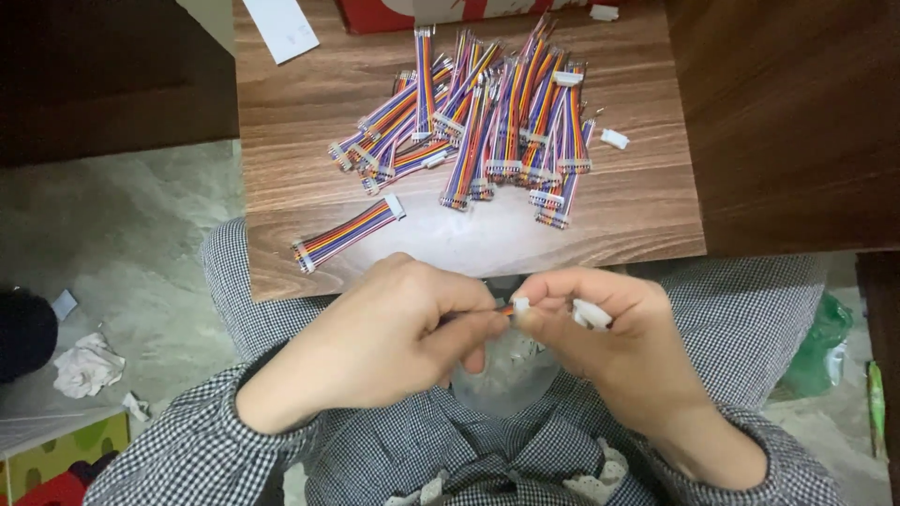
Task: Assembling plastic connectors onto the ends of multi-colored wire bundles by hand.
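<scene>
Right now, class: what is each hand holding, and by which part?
Left hand pinches a ribbon cable's wire end; right hand grips its white connector; most is hidden.

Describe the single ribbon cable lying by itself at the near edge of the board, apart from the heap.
The single ribbon cable is a short flat band of parallel wires in rainbow colours, seemingly plastic-insulated, with a small white connector at each end. It lies flat and straight, slanting from lower left to upper right on the wooden board, near its front edge. It sits left of and below the cable heap, apart from it. Neither hand touches it; the left hand is nearest.
</scene>
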